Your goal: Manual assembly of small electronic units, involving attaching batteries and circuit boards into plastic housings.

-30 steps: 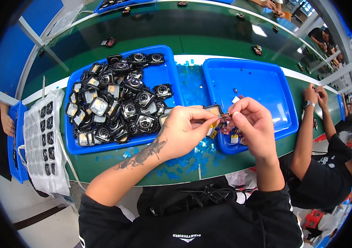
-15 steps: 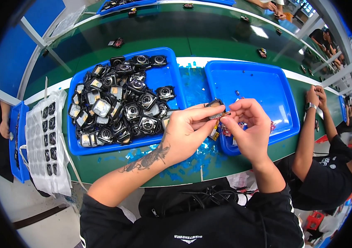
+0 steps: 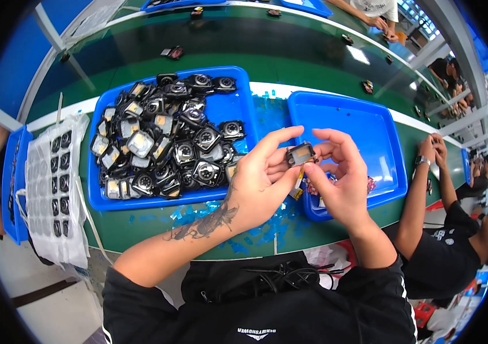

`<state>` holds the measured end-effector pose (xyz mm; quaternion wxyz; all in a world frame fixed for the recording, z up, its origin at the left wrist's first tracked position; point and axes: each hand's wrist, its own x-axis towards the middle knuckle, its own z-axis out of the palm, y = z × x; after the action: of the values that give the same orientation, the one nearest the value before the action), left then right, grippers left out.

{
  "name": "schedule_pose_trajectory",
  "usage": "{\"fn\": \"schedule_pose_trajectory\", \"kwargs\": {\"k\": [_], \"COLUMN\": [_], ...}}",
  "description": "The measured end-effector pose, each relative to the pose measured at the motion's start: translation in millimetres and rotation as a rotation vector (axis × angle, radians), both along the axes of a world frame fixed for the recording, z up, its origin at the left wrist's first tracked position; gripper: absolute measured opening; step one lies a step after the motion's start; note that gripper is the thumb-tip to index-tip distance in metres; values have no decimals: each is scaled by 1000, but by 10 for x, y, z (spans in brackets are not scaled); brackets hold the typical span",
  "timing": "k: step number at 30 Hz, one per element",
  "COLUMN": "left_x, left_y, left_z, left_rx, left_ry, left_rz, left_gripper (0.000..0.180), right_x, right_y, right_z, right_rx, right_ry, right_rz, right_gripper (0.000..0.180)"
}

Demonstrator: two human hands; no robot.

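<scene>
Over the near left corner of the right-hand blue tray [image 3: 358, 129], both my hands meet at a small dark smartwatch case [image 3: 300, 153]. Its hollow, framed side faces up. My left hand [image 3: 258, 180] grips the case from the left, thumb below and index finger stretched out past it. The thumb of my right hand [image 3: 341, 186] presses the lower right edge, its other fingers curled behind. A yellow strip-like part [image 3: 298, 189] hangs under the case; whether it is attached I cannot tell. Small reddish parts [image 3: 371, 183] lie in the tray, partly covered by my right hand.
A second blue tray [image 3: 226, 109] on the left holds a heap of smartwatch cases [image 3: 163, 143]. Blue film scraps [image 3: 255, 229] litter the green table. A white moulded tray [image 3: 46, 189] with cases stands far left. A co-worker's arms [image 3: 427, 166] are at the right.
The case has been turned so its hollow side faces up. My left index finger has lifted off it, and my right fingers have spread. The view has shifted slightly.
</scene>
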<state>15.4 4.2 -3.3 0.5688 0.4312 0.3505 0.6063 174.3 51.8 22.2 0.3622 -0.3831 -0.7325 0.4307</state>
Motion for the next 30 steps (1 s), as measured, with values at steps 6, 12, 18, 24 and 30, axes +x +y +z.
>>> {"fn": "schedule_pose_trajectory", "kwargs": {"k": [6, 12, 18, 24, 30], "left_x": [-25, 10, 159, 154, 114], "left_y": [54, 49, -74, -177, -161], "left_z": [-23, -50, -60, -90, -93], "left_rx": [36, -8, 778, 1212, 1235], "left_ry": [-37, 5, 793, 993, 943], "left_rz": [-12, 259, 390, 347, 342], "left_gripper": [47, 70, 57, 53, 52], "right_x": [-57, -246, -556, -605, -945], "right_y": [104, 605, 2254, 2413, 1082], "right_z": [39, 201, -193, -428, -27], "right_rx": [-189, -238, -258, 169, 426], "right_ry": [94, 10, -205, -540, -481], "right_rz": [30, 97, -61, -205, 373], "right_gripper": [42, 42, 46, 35, 26]}}
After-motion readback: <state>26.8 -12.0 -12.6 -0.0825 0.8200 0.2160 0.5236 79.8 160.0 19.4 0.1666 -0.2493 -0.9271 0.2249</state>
